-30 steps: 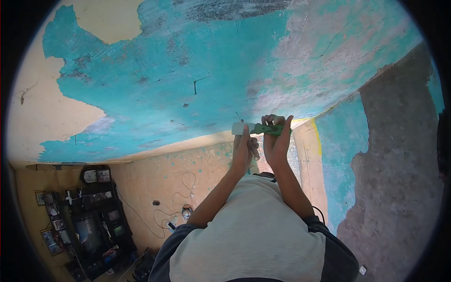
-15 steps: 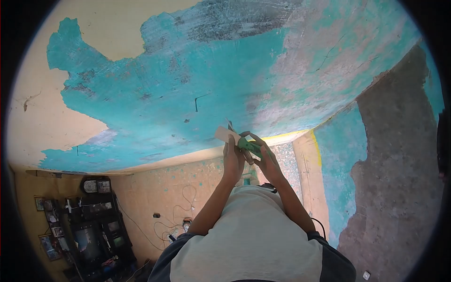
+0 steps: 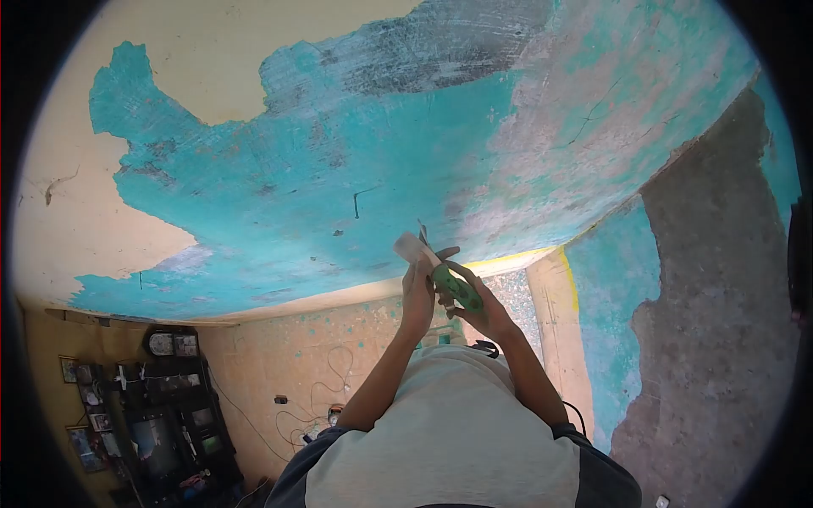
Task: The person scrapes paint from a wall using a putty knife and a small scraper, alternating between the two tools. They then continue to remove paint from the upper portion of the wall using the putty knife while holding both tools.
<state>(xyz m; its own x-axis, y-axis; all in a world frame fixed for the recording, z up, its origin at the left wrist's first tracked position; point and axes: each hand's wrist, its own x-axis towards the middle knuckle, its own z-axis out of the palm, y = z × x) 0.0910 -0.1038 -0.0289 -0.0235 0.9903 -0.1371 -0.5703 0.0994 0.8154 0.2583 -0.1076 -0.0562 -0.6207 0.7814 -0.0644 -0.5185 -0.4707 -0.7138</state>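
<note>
A scraper with a green handle (image 3: 458, 289) and a pale, flat blade (image 3: 408, 246) slants up and left between my hands. My left hand (image 3: 417, 296) is closed around it just below the blade. On the handle, my right hand (image 3: 484, 311) is closed with its fingers curled about the grip, one finger reaching toward the blade side. A thin pointed piece (image 3: 422, 229) sticks up beside the blade; its lower end is hidden by my fingers.
Beyond my hands spreads a turquoise surface (image 3: 339, 169) with flaking cream paint (image 3: 195, 68). Grey bare plaster (image 3: 694, 254) lies at right. A dark cabinet (image 3: 169, 406) with a television and framed pictures stands at lower left. Loose cables (image 3: 313, 415) lie nearby.
The scraper has turned in my hands, showing more of its green handle. My right hand has shifted slightly lower along it. The view has tilted a little.
</note>
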